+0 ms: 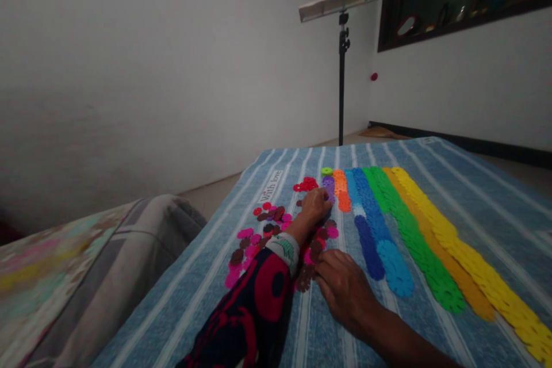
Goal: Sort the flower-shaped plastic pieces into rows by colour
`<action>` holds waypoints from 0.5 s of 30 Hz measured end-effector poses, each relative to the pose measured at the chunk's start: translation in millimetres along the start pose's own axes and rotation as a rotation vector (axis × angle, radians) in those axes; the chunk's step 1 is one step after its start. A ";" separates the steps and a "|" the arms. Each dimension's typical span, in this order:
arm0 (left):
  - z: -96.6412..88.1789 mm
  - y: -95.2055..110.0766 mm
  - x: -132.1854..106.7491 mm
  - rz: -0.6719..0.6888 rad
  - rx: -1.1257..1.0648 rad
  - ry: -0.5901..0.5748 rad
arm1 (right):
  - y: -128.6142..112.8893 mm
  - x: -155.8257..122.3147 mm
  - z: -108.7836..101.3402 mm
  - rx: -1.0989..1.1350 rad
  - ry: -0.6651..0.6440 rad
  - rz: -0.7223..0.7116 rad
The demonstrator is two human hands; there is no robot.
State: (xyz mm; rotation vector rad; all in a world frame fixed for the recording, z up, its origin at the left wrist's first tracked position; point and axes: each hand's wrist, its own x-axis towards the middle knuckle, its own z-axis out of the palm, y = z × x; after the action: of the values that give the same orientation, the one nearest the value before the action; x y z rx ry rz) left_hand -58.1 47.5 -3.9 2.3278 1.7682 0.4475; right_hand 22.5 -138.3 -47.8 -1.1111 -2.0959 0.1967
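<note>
My left hand reaches across the loose discs to the near end of a short row of purple discs. Its fingers are bent and closed over the row's end, covering whatever they hold. Nearer to me, my right hand rests with bent, closed fingers at the edge of a loose pile of brown and pink notched discs. Its fingertips touch or nearly touch the pile, and I cannot make out what is in them. More pink and brown discs lie scattered left of my left forearm. Red discs are heaped just beyond that hand.
Overlapping rows of orange, dark blue, light blue, green, amber and yellow discs run along the striped cloth. One lime disc tops the purple row. Behind stands a lamp on a pole.
</note>
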 end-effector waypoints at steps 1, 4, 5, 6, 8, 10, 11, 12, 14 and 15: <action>-0.4 -1.3 -1.7 0.003 0.000 0.006 | 0.2 -0.5 0.1 -0.001 0.003 -0.004; -6.6 -9.8 -9.6 0.018 0.016 0.046 | 1.3 -2.1 1.4 0.005 0.013 -0.015; -10.8 -14.4 -13.3 0.021 0.027 0.057 | 1.7 -2.5 1.7 0.008 0.014 -0.017; -16.2 -19.9 -17.7 0.022 0.038 0.063 | 1.9 -2.8 1.9 0.011 0.012 -0.018; -30.2 -33.7 -27.9 0.008 0.058 0.055 | 2.3 -3.2 1.6 0.016 0.009 -0.021; -46.8 -50.8 -38.9 -0.022 0.075 0.042 | 2.4 -3.2 0.8 0.014 0.007 -0.024; -55.4 -60.1 -44.3 -0.057 0.093 0.043 | 2.6 -3.1 0.4 0.010 0.008 -0.028; -63.6 -69.4 -49.5 -0.084 0.120 0.029 | 2.9 -3.1 0.1 0.004 0.011 -0.034; -78.2 -87.1 -59.2 -0.152 0.181 0.000 | 3.8 -3.2 0.2 -0.008 0.013 -0.040; -84.0 -94.6 -63.7 -0.185 0.204 -0.025 | 4.3 -3.4 0.5 -0.012 0.011 -0.041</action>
State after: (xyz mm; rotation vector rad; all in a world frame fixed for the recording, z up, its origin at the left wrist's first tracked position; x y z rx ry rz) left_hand -188.5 9.2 36.1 2.2551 2.0801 0.2168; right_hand 26.1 -138.2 -51.9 -1.0730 -2.1106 0.1578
